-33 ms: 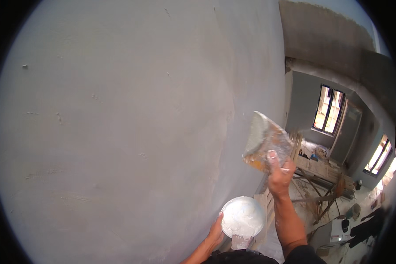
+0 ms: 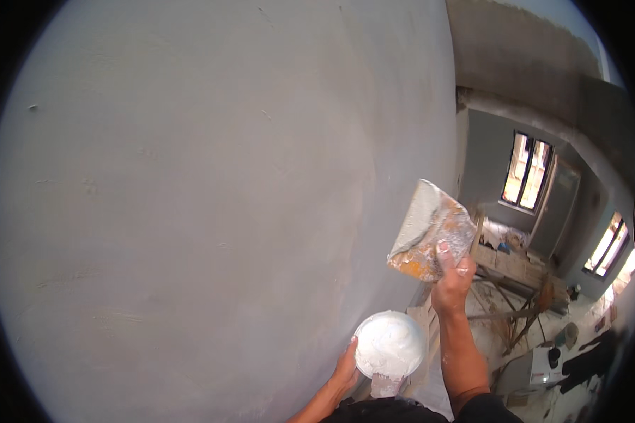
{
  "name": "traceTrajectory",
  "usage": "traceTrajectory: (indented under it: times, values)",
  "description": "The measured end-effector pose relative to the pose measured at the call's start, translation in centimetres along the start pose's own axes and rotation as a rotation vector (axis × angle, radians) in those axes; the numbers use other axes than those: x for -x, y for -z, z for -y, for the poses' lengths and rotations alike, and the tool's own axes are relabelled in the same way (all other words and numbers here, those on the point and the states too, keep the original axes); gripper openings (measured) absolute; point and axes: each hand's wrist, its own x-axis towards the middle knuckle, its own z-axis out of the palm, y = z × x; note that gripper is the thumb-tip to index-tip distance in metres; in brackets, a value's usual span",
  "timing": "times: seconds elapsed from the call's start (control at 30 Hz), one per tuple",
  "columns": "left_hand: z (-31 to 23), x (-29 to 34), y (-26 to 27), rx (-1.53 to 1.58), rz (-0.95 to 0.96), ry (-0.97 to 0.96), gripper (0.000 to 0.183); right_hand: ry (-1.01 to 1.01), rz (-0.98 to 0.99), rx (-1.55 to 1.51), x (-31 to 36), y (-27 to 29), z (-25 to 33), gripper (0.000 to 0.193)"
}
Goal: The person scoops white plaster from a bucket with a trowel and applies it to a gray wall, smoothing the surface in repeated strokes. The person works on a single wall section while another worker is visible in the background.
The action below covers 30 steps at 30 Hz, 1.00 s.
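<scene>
— Holding the trowel (image 2: 430,233) up in my right hand (image 2: 451,282), fingers wrapped tight round the handle, thumb pressed on the back of the blade. Blade is flat, rectangular, tilted, smeared w/ grey plaster and orange-brown patches. It sits just beside the right edge of the grey wall (image 2: 212,197); can't tell whether it touches.

— And the left?

— My left hand (image 2: 346,366) is lower, near the bottom of the frame, fingers curled on the left rim of a round white pan (image 2: 390,344). Pan is coated inside w/ white paste, open side up toward me. Its narrower base pokes out below, also white-smeared.

— Position of pan rel. to trowel?

— Pan below and slightly left of trowel, apart from it; my right forearm runs up past its right side. Pan held close to the wall, near its lower right part.

— Wall condition?

— Smooth, grey, fills most of the view; faint ridges and a few small marks on the left and upper areas.

— Surroundings, right side?

— Bare room seen from above: two windows (image 2: 529,173), bright, on the far wall; a rough wooden trestle (image 2: 515,268) w/ clutter beneath my right hand; floor w/ scattered items, too small to id.
</scene>
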Motion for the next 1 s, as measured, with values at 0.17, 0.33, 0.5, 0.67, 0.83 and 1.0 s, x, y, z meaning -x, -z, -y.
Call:
traceTrajectory:
  times: [0.17,0.33,0.5,0.67,0.83,1.0]
  values:
    - [-0.7,-0.5,-0.4,-0.103,-0.106,0.015,0.056,-0.328,-0.219,-0.620,3.0,6.1,-8.5,0.040]
    - [-1.4,0.3,-0.9,-0.119,-0.080,-0.005,0.056,-0.359,-0.317,-0.563,7.3,10.8,-11.9,0.042]
    - [-2.7,0.9,-2.4,-0.133,0.001,0.017,0.056,-0.302,-0.321,-0.411,10.7,13.0,-12.6,0.046]
    - [-3.5,0.6,-2.3,-0.157,0.024,0.083,0.055,-0.311,-0.257,-0.232,13.1,13.2,-12.4,0.041]
    - [-4.0,0.4,-2.4,-0.135,0.005,0.127,0.054,-0.340,-0.189,0.023,14.4,13.6,-12.6,0.037]
    - [-3.6,0.1,-1.5,-0.137,0.032,0.102,0.054,-0.314,-0.152,0.158,14.7,13.7,-12.5,0.030]
